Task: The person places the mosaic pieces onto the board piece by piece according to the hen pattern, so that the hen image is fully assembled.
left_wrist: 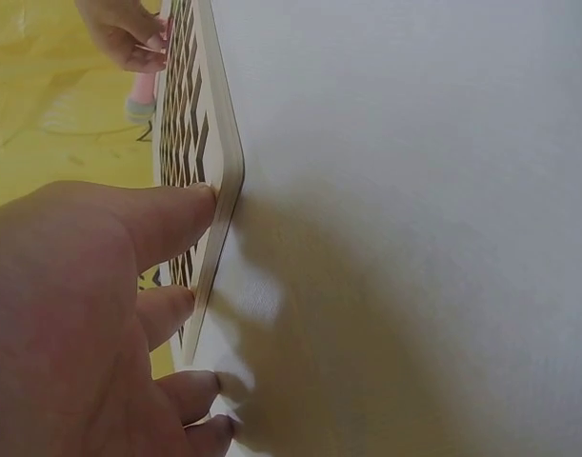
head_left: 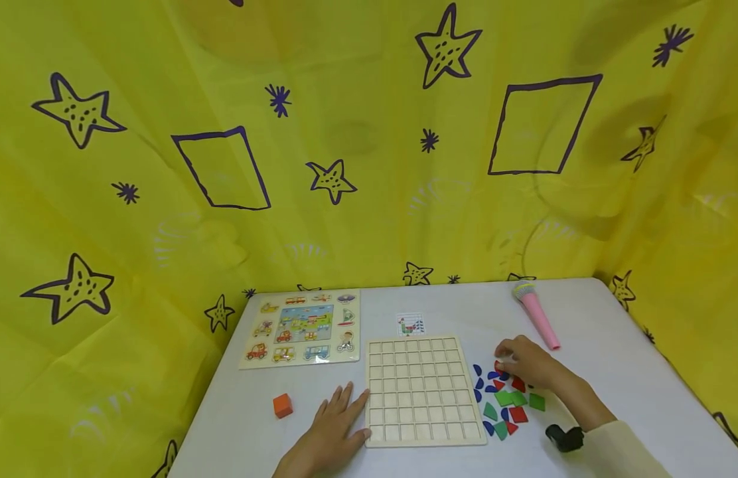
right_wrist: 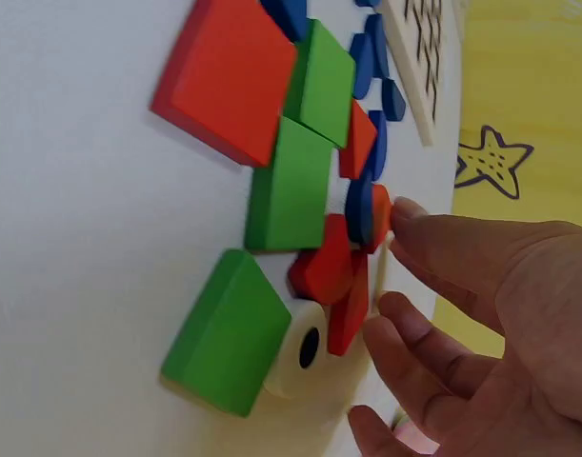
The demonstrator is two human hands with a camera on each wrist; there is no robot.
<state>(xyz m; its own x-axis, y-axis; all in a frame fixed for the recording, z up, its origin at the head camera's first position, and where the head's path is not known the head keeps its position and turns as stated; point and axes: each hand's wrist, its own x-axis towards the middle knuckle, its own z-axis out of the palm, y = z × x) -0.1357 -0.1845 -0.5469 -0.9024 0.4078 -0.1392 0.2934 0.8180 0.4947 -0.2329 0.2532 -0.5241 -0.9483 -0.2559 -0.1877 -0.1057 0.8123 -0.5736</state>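
A pale wooden grid board lies on the table with its squares bare. My left hand rests at its left side, fingers spread; in the left wrist view the thumb and a fingertip touch the board's edge. To the right of the board my right hand reaches into a loose group of flat coloured blocks. Its thumb and finger pinch a small red block, whose full shape is hidden. Around it lie blue half-rounds, green blocks and red blocks. A white disc with a black dot lies near the fingers.
A small picture card lies behind the board. At the back left is a vehicle picture puzzle, with an orange cube nearer me. A pink toy microphone lies at the back right. Yellow patterned cloth surrounds the table.
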